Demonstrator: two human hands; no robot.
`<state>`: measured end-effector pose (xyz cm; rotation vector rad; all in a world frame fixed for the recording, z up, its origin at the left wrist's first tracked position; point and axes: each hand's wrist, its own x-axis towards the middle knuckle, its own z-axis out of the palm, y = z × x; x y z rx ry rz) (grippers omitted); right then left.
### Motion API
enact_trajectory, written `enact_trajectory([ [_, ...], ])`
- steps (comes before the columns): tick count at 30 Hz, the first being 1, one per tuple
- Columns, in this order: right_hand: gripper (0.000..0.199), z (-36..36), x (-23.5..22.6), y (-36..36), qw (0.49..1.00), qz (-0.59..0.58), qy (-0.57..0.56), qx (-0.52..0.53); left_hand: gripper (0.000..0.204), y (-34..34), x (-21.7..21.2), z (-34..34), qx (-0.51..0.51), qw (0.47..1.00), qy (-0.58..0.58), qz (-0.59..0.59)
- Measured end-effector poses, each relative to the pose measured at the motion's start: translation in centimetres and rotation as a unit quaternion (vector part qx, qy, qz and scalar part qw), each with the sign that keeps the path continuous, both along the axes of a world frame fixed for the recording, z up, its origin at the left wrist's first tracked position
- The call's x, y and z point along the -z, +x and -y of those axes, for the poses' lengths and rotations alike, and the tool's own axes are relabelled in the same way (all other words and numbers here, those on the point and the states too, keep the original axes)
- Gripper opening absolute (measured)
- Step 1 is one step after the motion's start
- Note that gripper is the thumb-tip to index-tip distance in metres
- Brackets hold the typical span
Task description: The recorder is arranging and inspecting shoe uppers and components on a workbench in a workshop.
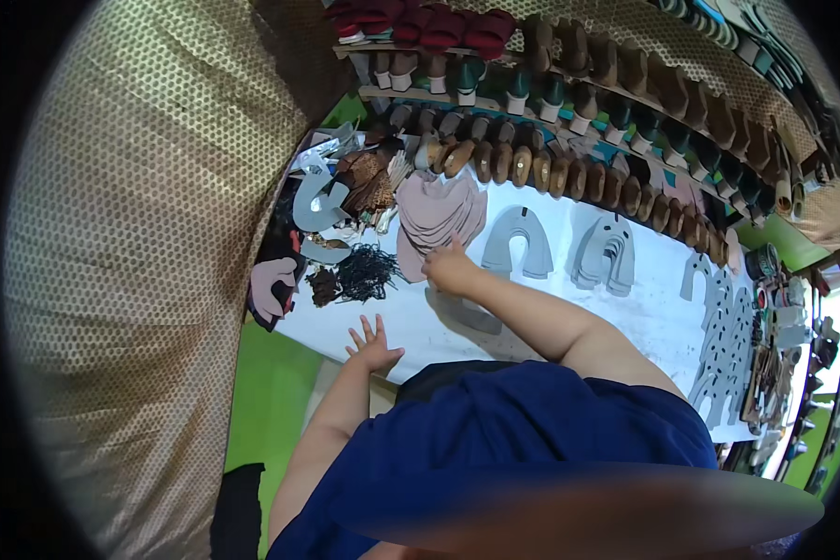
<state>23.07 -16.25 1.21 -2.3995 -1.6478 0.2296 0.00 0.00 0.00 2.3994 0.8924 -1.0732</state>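
A fanned stack of dusty-pink cut shoe pieces lies on a white-covered table. My right hand reaches across to the lower right edge of that stack. Its fingers are bent and drawn together there; whether they grip a piece is hidden. My left hand is over the table's near edge, palm down, its fingers spread and holding nothing. Between the hands and the far left lies a tangle of thin black strips, with a small dark brown bunch beside it.
Grey horseshoe-shaped pieces and another grey stack lie right of the pink stack. More grey pieces cover the table's right end. Brown wooden shoe lasts line the back under shelves of shoes. A patterned curtain hangs at left.
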Motion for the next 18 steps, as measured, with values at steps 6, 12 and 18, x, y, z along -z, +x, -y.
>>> enact_trajectory([
  [6, 0.031, 4.3, 1.1, -6.6, 0.998, 0.019, -0.056, 0.026, 0.122, -0.7, 0.3, 0.1, 0.000, 1.000, -0.018, 0.008],
  [12, 0.023, 5.1, 5.8, -7.0, 0.991, 0.064, 0.089, 0.073, 0.125, -0.6, -0.2, -0.1, 0.015, 1.000, -0.023, 0.001],
  [18, 0.018, 4.2, 6.0, -8.0, 0.992, 0.091, 0.072, 0.057, 0.126, -0.7, -0.2, 0.0, 0.016, 1.000, -0.023, -0.005],
])
